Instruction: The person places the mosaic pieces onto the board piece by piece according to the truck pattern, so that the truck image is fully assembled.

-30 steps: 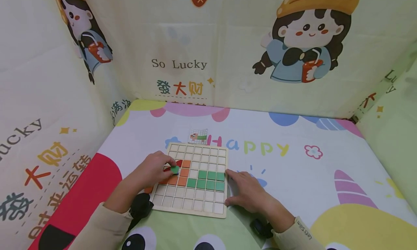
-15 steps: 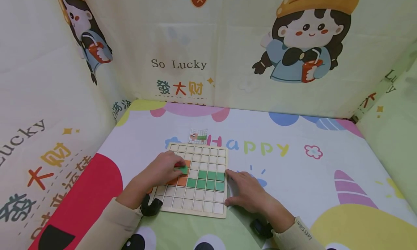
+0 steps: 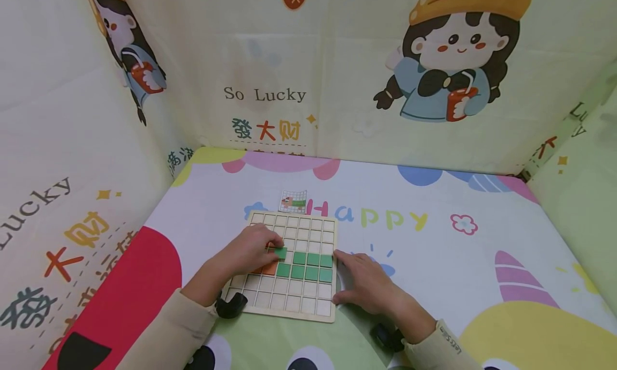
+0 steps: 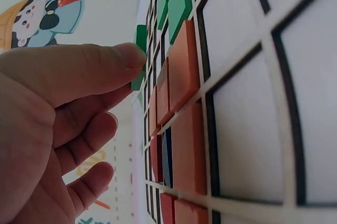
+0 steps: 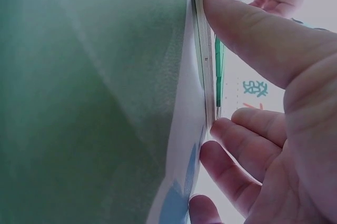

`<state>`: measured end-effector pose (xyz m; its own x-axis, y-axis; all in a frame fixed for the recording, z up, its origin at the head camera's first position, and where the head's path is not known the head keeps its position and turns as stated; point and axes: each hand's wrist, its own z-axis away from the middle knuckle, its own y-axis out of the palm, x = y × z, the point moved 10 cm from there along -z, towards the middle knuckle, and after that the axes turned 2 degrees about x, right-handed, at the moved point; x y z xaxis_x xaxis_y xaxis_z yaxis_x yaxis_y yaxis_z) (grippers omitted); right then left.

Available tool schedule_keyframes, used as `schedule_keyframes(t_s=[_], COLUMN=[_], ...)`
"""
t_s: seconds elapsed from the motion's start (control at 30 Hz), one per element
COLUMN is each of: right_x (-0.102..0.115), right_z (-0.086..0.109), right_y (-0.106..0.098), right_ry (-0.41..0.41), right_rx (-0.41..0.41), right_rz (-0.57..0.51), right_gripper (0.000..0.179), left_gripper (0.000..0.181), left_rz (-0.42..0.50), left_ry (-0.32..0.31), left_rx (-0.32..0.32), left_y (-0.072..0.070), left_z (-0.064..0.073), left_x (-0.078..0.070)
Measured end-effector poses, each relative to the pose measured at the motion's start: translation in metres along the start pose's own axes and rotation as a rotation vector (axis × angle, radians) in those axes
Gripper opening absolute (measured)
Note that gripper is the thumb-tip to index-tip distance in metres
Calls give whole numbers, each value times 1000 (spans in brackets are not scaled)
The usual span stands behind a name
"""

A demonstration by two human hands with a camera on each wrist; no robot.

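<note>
My left hand (image 3: 249, 249) pinches a green square tile (image 3: 281, 254) between thumb and finger, close over a wooden grid board (image 3: 278, 303). In the left wrist view the held tile (image 4: 140, 35) stands just off the grid, its face partly covered by the thumb. Orange tiles (image 4: 184, 68), a red one (image 4: 156, 155) and a dark one (image 4: 167, 155) lie in cells near that hand. Several green tiles (image 3: 311, 274) fill cells toward the board's right. My right hand (image 3: 368, 284) touches the board's right edge, its thumb (image 5: 247, 26) and fingertips spread along it.
A small printed card (image 3: 293, 202) with a gridded picture lies just behind the board. The table is covered by a colourful cartoon cloth (image 3: 424, 263), with printed fabric walls (image 3: 347, 129) at the back and sides. A black strap device (image 3: 231, 304) sits at the left wrist.
My left hand has moved right across the board with the green tile, from over the left columns toward the gap beside the green tiles. My right hand has stayed put.
</note>
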<state>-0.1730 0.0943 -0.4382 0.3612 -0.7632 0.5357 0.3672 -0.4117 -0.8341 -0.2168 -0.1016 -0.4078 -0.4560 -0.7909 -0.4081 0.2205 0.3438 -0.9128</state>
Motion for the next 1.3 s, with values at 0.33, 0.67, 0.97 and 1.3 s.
schedule_keyframes(t_s=[0.33, 0.67, 0.97, 1.3], right_x=[1, 1, 2, 2], right_z=[0, 0, 0, 1], right_y=[-2, -1, -2, -2], right_ry=[-4, -4, -18, -14], right_rx=[0, 0, -3, -3], right_rz=[-1, -2, -2, -10], right_gripper=[92, 92, 93, 92], left_gripper=[20, 18, 20, 20], left_rz=[74, 77, 69, 83], left_ry=[-24, -51, -53, -81], left_rx=[46, 59, 70, 75], left_y=[6, 11, 14, 16], left_z=[-2, -4, -5, -5], left_x=[-1, 0, -1, 0])
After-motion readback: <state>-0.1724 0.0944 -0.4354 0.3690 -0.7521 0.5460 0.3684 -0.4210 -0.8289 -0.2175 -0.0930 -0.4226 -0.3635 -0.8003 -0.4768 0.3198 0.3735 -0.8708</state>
